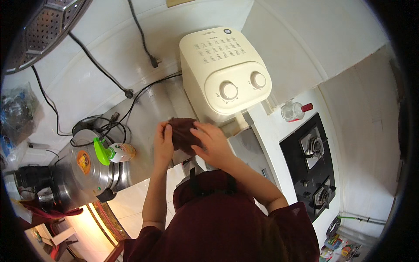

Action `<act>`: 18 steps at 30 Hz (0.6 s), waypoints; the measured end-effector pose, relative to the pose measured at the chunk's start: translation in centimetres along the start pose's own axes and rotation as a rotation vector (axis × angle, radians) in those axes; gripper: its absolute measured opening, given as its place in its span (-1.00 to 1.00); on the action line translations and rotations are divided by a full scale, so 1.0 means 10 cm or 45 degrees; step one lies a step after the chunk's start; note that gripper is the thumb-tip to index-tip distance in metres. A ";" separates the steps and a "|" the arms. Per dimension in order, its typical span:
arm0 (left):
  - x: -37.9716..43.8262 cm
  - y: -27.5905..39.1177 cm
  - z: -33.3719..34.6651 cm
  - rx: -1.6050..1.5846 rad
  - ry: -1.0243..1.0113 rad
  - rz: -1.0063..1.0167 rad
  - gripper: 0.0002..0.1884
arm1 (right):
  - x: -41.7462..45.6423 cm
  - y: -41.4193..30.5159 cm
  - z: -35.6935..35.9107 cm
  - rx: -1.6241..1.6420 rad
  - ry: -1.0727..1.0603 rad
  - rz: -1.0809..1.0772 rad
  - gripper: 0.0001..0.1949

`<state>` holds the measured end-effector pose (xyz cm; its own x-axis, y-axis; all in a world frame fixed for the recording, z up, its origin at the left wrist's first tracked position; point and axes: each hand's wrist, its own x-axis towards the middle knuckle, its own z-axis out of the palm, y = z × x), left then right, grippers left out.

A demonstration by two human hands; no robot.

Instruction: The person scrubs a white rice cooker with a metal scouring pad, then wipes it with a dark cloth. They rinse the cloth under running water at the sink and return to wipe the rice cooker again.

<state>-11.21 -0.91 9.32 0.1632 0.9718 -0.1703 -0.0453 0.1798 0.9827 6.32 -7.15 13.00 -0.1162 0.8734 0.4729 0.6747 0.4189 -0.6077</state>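
A dark brown cloth (184,135), bunched and folded, is between my hands above the edge of the steel counter. My left hand (163,140) pinches its left side, with the thumb on top. Beside its right edge, my right hand (211,144) has its fingers spread; the fingertips rest at or against the cloth. Just beyond my hands stands a cream air fryer (226,72) with two round knobs on its sloped front. Its handle (241,121) sticks out toward me, near my right hand.
A spray bottle (122,152) with a green head stands left, beside a round steel electric pan (95,163). Black cords (108,126) coil behind it. To the right are a glass bottle (292,112) with a red cap and a black gas hob (307,167).
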 end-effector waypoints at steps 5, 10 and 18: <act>0.12 0.43 0.12 -0.312 0.242 -0.064 -0.77 | -0.01 0.30 -0.79 -0.125 0.230 -0.034 -0.73; 0.49 0.83 0.55 0.000 0.030 0.337 -0.79 | 0.36 0.86 -1.44 -0.354 0.578 0.142 -0.67; 0.70 0.59 0.91 0.308 0.109 0.442 -0.84 | 0.60 1.43 -1.31 0.614 0.409 0.734 -0.53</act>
<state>-1.42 5.53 14.64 0.0959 0.9794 0.1779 0.1509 -0.1910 0.9699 24.78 0.83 15.48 0.4170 0.9013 0.1173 0.1681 0.0504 -0.9845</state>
